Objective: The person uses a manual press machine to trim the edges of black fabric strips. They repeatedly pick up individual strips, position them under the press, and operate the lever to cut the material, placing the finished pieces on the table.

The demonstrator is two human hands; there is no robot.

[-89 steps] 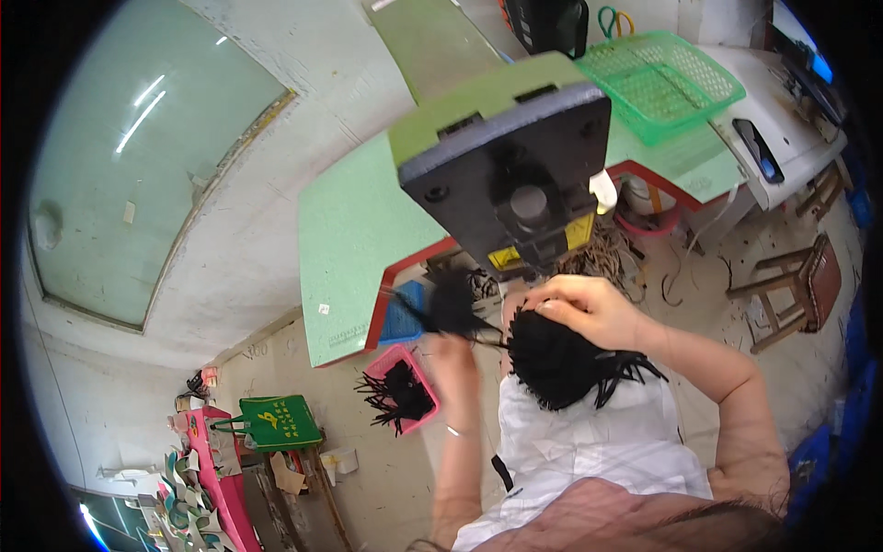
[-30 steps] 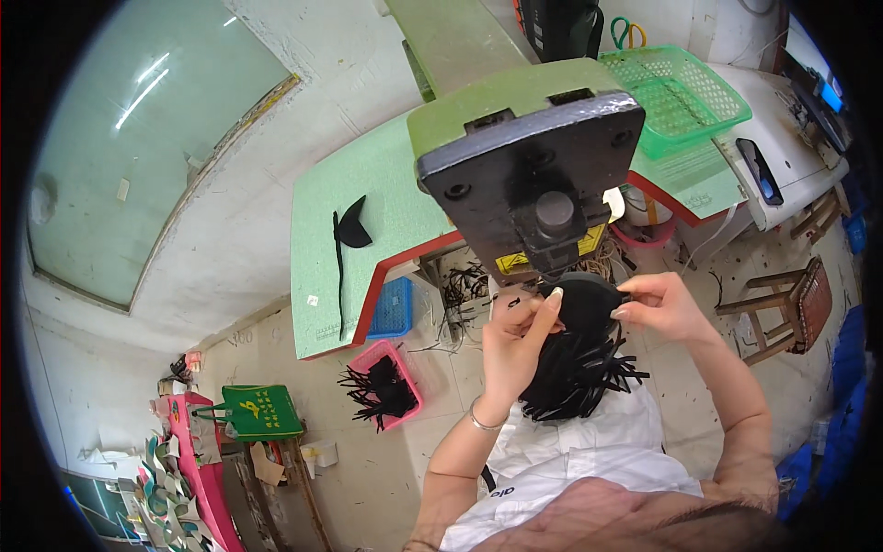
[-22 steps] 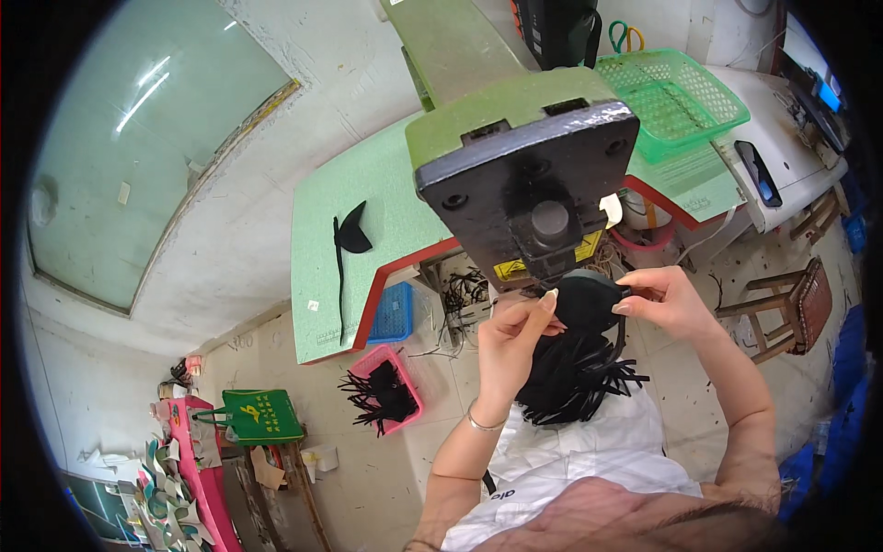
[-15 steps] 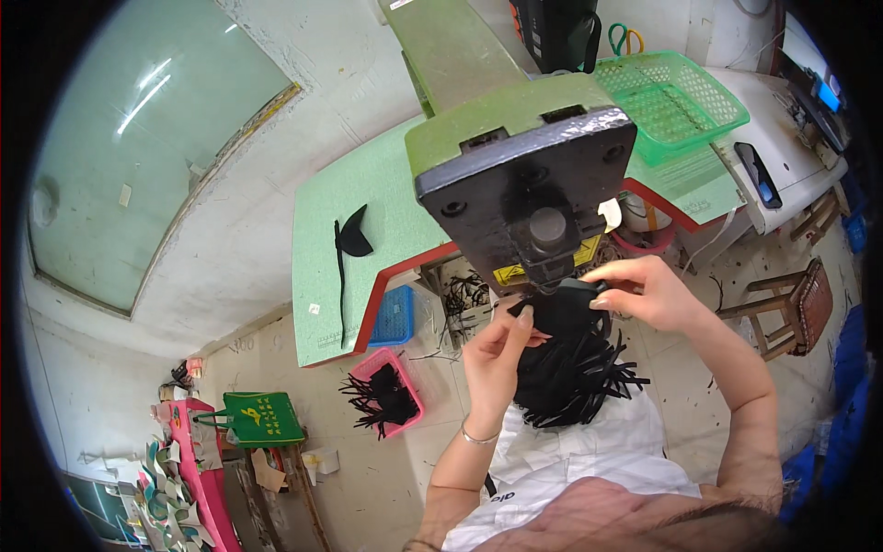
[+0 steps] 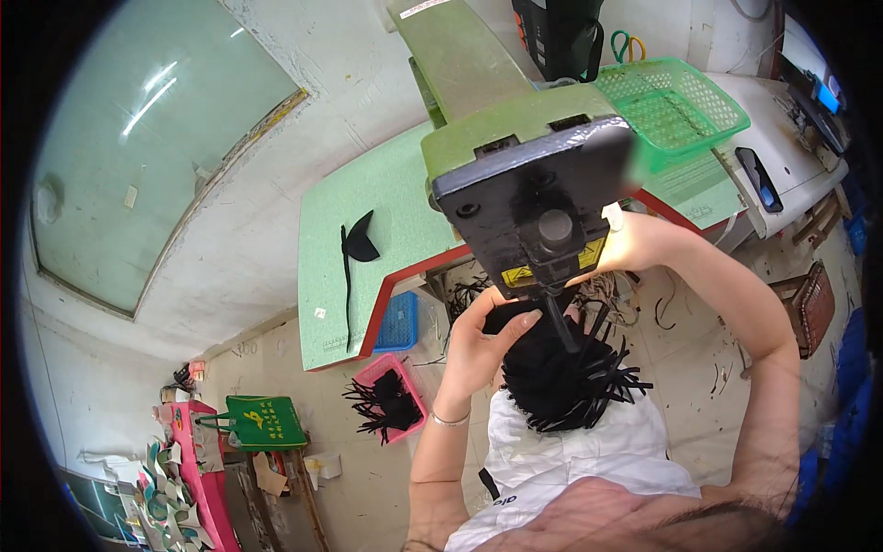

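Observation:
My left hand (image 5: 480, 342) pinches a black fabric piece (image 5: 511, 316) between thumb and fingers, just under the front of a green machine head with a black end plate (image 5: 529, 189). A dark strip (image 5: 561, 324) hangs down below that head. My right hand (image 5: 635, 243) reaches in behind the head from the right; its fingers are mostly hidden there, so what they hold is not visible. On my lap, over white clothing, lies a heap of black pieces with many narrow strips (image 5: 570, 391).
On the green table (image 5: 322, 304) lies a curved black piece (image 5: 362, 245) with a long strap. A pink basket (image 5: 418, 421) of black pieces and a blue basket (image 5: 397, 324) sit below. A green basket (image 5: 708, 138), a phone (image 5: 759, 178) and a stool (image 5: 813, 311) are right.
My right hand has moved up and behind the machine head, and its fingers have gone out of sight. My left hand has shifted slightly left. A dark strip now hangs before the heap.

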